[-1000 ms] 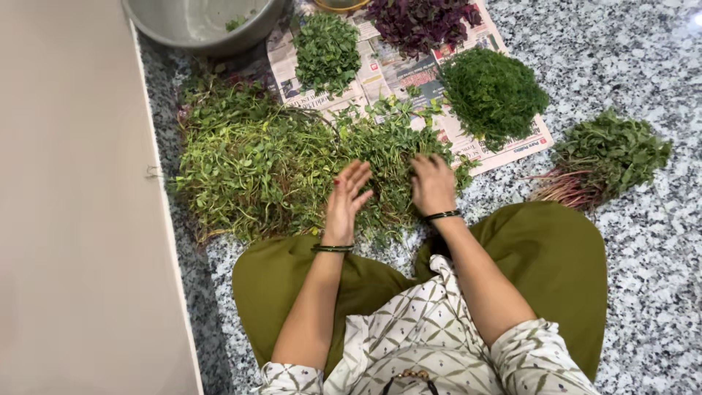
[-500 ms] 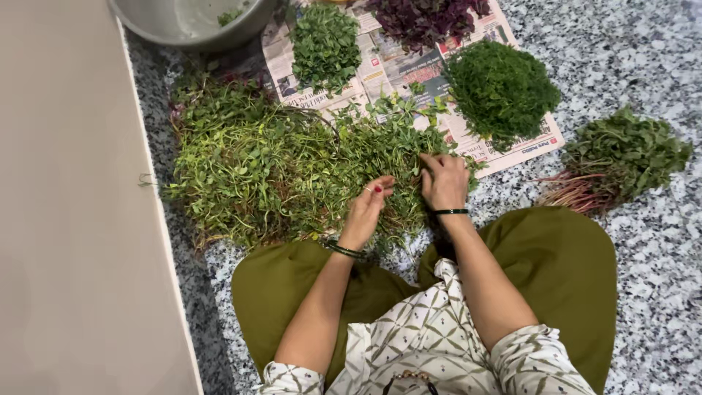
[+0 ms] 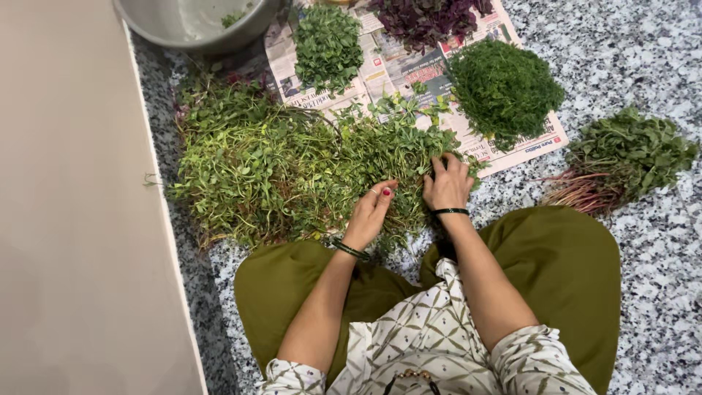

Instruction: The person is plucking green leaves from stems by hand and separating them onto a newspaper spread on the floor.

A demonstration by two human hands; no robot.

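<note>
In the middle of the frame, the left hand (image 3: 371, 213) pinches stems and the right hand (image 3: 447, 183) presses flat on the leafy greens pile (image 3: 292, 168), holding it down for picking.

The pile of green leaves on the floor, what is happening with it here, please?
A person sits cross-legged on a speckled stone floor and works with both bare hands in the big pile of leafy greens. The left hand pinches stems at the near edge; the right hand lies flat on the greens. Beyond, smaller heaps lie on newspaper: a feathery green heap, a purple heap and a small green heap. A red-stemmed bunch lies to the right, and a metal bowl stands at the top.
</note>
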